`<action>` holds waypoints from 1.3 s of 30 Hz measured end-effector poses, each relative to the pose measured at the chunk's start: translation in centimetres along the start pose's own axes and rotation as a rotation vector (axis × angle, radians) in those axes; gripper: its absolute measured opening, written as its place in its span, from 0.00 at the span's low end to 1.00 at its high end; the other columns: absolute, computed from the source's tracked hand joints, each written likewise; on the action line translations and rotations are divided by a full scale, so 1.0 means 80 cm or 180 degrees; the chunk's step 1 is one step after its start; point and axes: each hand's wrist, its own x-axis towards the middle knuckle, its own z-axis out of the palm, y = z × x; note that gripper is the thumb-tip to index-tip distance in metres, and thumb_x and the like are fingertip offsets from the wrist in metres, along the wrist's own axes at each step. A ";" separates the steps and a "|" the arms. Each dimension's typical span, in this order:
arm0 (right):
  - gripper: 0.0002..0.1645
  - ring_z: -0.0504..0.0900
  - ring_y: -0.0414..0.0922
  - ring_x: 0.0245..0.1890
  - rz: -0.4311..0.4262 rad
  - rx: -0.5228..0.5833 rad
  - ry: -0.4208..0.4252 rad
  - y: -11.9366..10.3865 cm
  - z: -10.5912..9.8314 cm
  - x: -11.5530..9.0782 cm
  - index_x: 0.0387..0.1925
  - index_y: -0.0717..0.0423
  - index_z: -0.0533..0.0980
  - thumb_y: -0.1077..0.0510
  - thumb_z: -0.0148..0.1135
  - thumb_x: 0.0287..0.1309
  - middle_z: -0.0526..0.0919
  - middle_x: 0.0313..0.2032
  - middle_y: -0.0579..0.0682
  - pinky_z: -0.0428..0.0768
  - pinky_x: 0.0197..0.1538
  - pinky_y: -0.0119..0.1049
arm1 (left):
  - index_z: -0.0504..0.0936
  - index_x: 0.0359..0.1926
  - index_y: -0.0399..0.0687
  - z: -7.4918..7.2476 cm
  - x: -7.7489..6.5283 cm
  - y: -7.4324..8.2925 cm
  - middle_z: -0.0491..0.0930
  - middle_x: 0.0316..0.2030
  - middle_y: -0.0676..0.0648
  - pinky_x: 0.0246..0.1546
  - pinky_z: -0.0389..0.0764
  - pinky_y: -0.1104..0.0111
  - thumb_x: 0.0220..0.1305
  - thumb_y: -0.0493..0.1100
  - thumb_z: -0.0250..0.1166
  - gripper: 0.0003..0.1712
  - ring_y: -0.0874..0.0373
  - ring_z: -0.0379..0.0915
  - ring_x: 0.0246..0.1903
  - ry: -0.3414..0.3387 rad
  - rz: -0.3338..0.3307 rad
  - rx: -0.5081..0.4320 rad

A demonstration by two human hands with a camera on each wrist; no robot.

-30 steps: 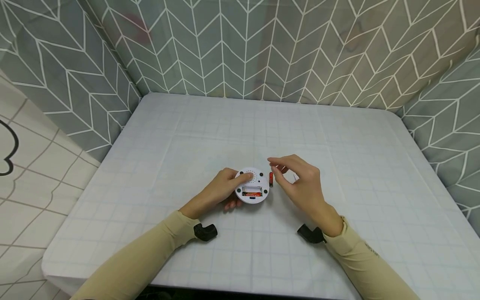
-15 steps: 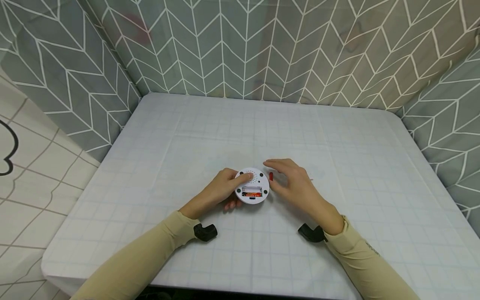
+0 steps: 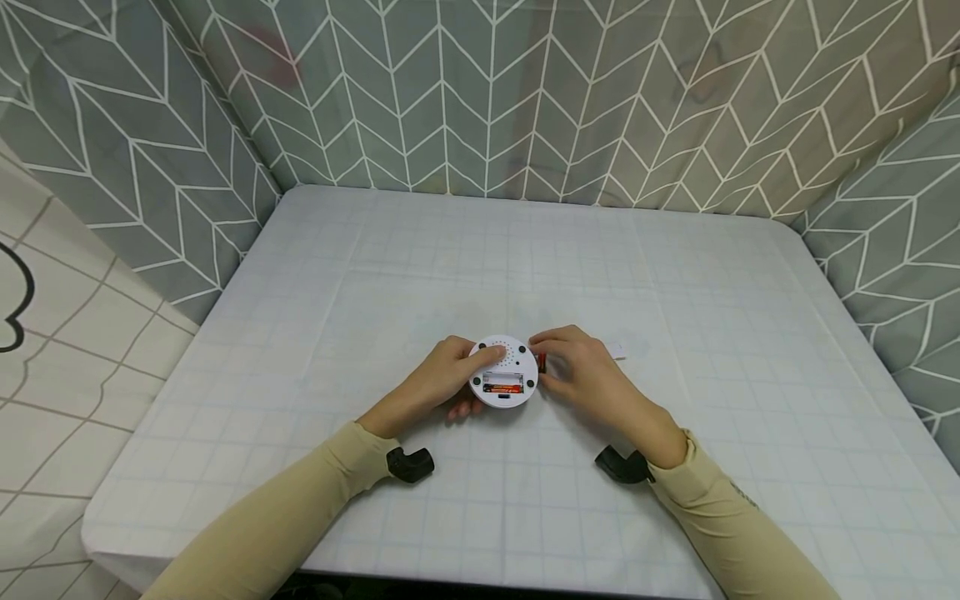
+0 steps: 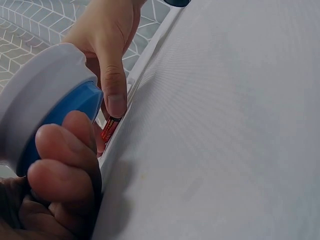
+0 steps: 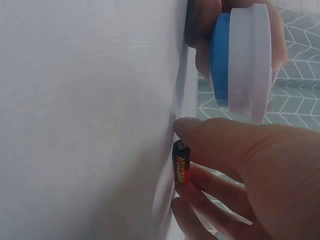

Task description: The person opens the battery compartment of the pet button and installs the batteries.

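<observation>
My left hand (image 3: 442, 377) grips a round white device (image 3: 516, 398), thumb over its speaker holes and fingers curled beneath. The device's underside faces up, showing dark feet and an uncovered battery compartment with one red and black battery (image 3: 502, 388) in it. A blue face (image 4: 85, 102) points down toward the table in the left wrist view. Just right of the device, my right hand (image 3: 592, 371) pinches a second small battery (image 5: 181, 162) at the tabletop, thumb at one end and a fingertip at the other.
A thin white piece (image 3: 617, 352) lies partly hidden behind the right hand. The table (image 3: 420, 258) wears a pale checked cloth, with patterned curtains (image 3: 480, 100) along its back and sides. Black wrist mounts (image 3: 411, 465) sit below both hands.
My right hand has lowered onto the loose battery, its thumb and fingers closing around it. The left hand and the device have stayed in place.
</observation>
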 end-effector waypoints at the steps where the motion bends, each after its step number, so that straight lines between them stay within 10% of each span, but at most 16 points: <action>1: 0.19 0.77 0.50 0.57 0.0015 -0.0001 -0.0011 0.000 0.000 0.000 0.47 0.58 0.83 0.63 0.74 0.51 0.83 0.53 0.53 0.77 0.60 0.48 | 0.80 0.27 0.39 0.000 0.000 0.000 0.76 0.11 0.42 0.06 0.68 0.68 0.65 0.66 0.59 0.32 0.57 0.64 0.06 0.0004 -0.0007 -0.0001; 13: 0.18 0.81 0.49 0.51 -0.0001 -0.0023 0.0135 0.000 0.003 0.000 0.45 0.60 0.83 0.72 0.67 0.50 0.84 0.49 0.54 0.82 0.52 0.44 | 0.80 0.28 0.40 0.000 -0.002 0.002 0.76 0.11 0.42 0.06 0.67 0.68 0.63 0.67 0.61 0.32 0.56 0.64 0.06 0.0018 -0.0064 -0.0028; 26: 0.09 0.78 0.40 0.29 0.0640 -0.0078 0.0212 -0.002 -0.003 -0.002 0.35 0.53 0.84 0.65 0.73 0.51 0.82 0.28 0.44 0.77 0.34 0.33 | 0.80 0.28 0.40 0.000 -0.003 0.003 0.76 0.11 0.42 0.06 0.67 0.68 0.64 0.66 0.61 0.31 0.57 0.64 0.06 0.0038 -0.0059 -0.0036; 39: 0.10 0.81 0.36 0.30 -0.0052 0.0372 0.1034 -0.008 -0.008 -0.003 0.37 0.51 0.83 0.66 0.67 0.52 0.81 0.32 0.41 0.84 0.29 0.32 | 0.80 0.30 0.40 0.000 -0.003 0.001 0.76 0.11 0.42 0.06 0.67 0.68 0.63 0.67 0.61 0.32 0.56 0.63 0.06 0.0023 -0.0073 -0.0059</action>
